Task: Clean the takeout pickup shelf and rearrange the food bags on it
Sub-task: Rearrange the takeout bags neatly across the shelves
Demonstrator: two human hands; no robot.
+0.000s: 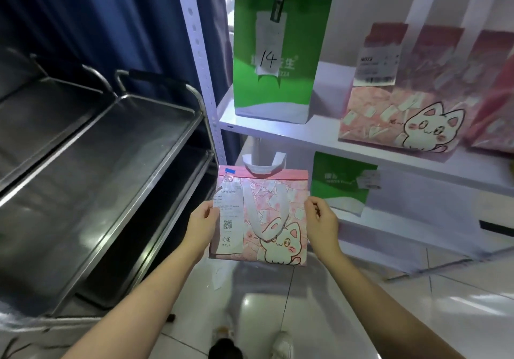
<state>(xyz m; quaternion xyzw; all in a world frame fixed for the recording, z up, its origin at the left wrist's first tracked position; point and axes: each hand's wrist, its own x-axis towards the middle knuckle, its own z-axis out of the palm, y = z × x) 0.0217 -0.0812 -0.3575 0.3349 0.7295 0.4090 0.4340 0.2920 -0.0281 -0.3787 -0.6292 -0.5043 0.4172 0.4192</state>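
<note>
A pink cat-print food bag with a white receipt marked 046 hangs in the air in front of the white pickup shelf. My left hand grips its left edge over the receipt. My right hand grips its right edge. On the upper shelf board stand a tall green bag labelled 14 and a larger pink cat bag. A smaller green bag sits on the board below.
A steel trolley with deep trays stands at the left against a blue curtain. The shelf's perforated white upright rises between trolley and shelf. More pink bags sit at the far right. Glossy floor tiles and my shoes lie below.
</note>
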